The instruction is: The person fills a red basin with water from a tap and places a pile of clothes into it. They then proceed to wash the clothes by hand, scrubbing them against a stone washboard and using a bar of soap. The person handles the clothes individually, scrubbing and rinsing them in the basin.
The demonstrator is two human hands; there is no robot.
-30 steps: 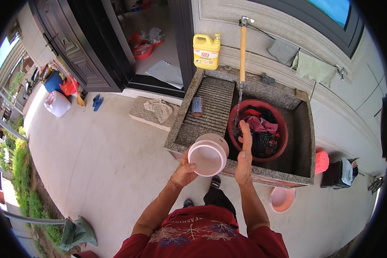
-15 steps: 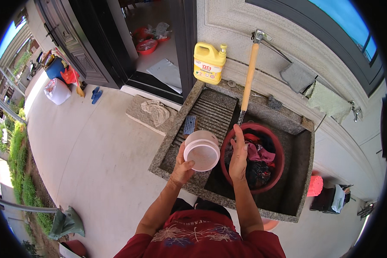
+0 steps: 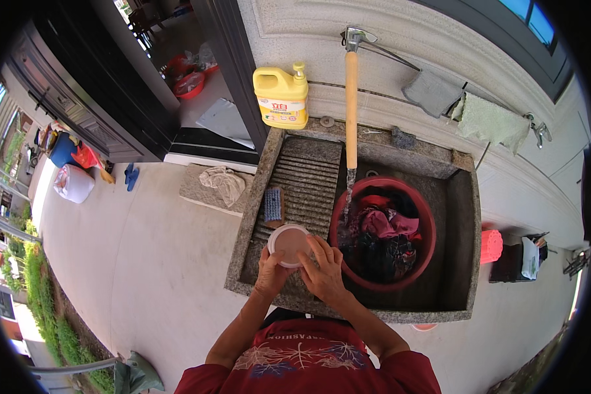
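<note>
A pale, round plastic tub (image 3: 289,238) is held over the near left of the stone sink, its mouth facing up toward me. My left hand (image 3: 269,272) closes on its left side, the thumb over the rim. My right hand (image 3: 323,270) is at its right side, one digit reaching over the rim and the other fingers along the outside. Right of my hands, a red basin (image 3: 432,253) in the sink holds wet dark, red and pink clothes (image 3: 391,226). Water runs into it from a tap with a long tan spout (image 3: 352,108).
A blue-bristled scrub brush (image 3: 273,207) lies on the ribbed washboard (image 3: 305,174) of the stone sink (image 3: 243,253). On the ledge behind stands a yellow pump jug (image 3: 280,98). Cloths (image 3: 492,121) hang on the wall. A crumpled rag (image 3: 222,184) lies on a step by the doorway.
My right hand has moved left from beside the water stream onto the tub. The tub has tipped so its mouth shows more from above. My view has shifted somewhat.
</note>
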